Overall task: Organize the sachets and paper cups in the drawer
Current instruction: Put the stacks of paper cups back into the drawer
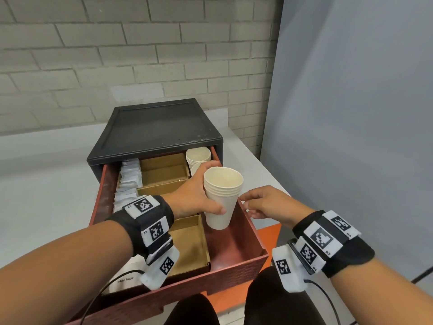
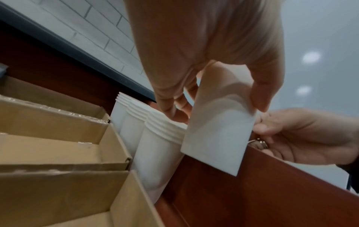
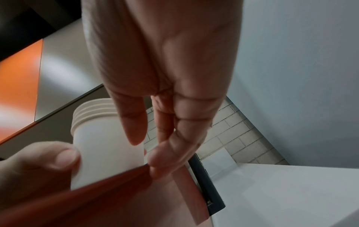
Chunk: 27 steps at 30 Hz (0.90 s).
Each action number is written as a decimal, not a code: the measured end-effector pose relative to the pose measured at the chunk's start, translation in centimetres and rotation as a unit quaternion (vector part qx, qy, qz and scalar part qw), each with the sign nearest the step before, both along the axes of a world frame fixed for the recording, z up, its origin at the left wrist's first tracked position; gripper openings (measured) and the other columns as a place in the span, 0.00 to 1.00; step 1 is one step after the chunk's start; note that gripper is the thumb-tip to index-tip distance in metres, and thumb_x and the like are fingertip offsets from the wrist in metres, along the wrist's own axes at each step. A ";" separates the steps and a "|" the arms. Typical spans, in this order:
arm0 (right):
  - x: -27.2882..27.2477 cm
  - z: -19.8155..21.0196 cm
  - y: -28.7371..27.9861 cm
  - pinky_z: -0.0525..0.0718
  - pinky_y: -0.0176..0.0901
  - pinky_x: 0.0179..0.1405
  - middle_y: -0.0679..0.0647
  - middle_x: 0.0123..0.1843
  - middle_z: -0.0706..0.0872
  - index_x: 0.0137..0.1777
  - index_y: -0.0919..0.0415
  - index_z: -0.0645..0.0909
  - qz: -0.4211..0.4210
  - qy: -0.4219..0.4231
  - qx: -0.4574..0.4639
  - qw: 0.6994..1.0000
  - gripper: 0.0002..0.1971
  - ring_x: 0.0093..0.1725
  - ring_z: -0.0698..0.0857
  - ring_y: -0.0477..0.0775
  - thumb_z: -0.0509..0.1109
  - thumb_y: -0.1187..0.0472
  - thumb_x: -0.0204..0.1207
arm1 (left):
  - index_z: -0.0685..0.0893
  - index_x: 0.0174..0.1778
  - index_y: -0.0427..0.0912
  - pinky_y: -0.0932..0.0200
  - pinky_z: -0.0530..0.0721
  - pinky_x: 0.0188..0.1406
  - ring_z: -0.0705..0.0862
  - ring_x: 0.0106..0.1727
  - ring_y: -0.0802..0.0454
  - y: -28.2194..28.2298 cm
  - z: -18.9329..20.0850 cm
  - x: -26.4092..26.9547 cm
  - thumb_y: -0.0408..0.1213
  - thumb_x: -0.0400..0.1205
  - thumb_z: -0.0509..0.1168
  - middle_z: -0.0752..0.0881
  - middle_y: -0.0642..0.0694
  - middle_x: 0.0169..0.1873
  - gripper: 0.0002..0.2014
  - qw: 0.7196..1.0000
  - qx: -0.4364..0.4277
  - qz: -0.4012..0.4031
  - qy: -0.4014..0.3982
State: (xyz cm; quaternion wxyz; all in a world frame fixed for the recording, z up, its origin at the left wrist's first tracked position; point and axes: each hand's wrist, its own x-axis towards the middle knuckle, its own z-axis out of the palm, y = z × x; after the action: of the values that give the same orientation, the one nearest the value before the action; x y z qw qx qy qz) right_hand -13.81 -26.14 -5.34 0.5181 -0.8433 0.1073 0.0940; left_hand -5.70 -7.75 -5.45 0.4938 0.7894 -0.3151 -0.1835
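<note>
The left hand (image 1: 194, 195) is wrapped around a nested stack of paper cups (image 1: 222, 195), thumb on the near side and fingers behind, holding it upright and a little tilted above the right-hand lane of the drawer (image 1: 246, 249); its base has not yet reached the drawer floor. The right hand (image 1: 264, 202) holds nothing: its fingers are loosely bent, their tips just beside the stack and at the drawer's right wall, and whether they touch the wall cannot be told for sure. Behind the held stack, at least 2 more stacks of cups (image 1: 198, 156) already stand in the same lane at the back; the left wrist view shows 3 ribbed stacks (image 2: 155, 138) in a row there. On the left side of the drawer, white sachets (image 1: 130, 179) are filed in a row, and a "White Sugar" sachet (image 1: 124, 280) lies at the front corner. The cardboard dividers (image 1: 164, 170) in the middle look empty. The work seems well along: this stack needs setting down in front of the others, and the front sachet may need filing.
</note>
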 end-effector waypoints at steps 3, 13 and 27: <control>0.0 0.0 0.0 0.84 0.30 0.46 0.55 0.53 0.83 0.66 0.64 0.80 0.004 -0.001 0.006 1.000 0.17 0.40 0.83 0.42 0.63 0.68 0.78 | 0.57 0.70 0.58 0.82 0.75 0.50 0.76 0.63 0.56 0.0 -0.8 0.2 0.29 0.58 0.81 0.75 0.53 0.62 0.51 1.000 0.017 -0.003 0.003; 0.4 -0.3 -0.1 0.83 0.28 0.36 0.54 0.34 0.82 0.61 0.67 0.83 -0.011 0.009 0.061 0.998 0.14 0.31 0.80 0.44 0.64 0.70 0.78 | 0.57 0.71 0.62 0.74 0.74 0.56 0.77 0.57 0.60 1.0 -2.1 -0.6 0.32 0.63 0.80 0.75 0.53 0.58 0.49 0.990 0.108 -0.031 -0.079; -0.3 0.0 -0.1 0.83 0.26 0.35 0.55 0.43 0.85 0.65 0.66 0.80 -0.020 0.002 0.051 0.999 0.16 0.35 0.82 0.45 0.64 0.68 0.78 | 0.66 0.76 0.56 0.48 0.69 0.73 0.65 0.69 0.54 0.6 -1.2 -1.3 0.58 0.63 0.78 0.73 0.56 0.69 0.46 0.911 0.291 -0.077 -0.281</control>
State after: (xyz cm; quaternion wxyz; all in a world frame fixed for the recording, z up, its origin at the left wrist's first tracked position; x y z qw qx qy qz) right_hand -14.07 -26.19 -5.29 0.5618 -0.8134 0.1204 0.0910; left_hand -7.05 -7.17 -6.66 0.1170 0.8903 -0.4335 -0.0752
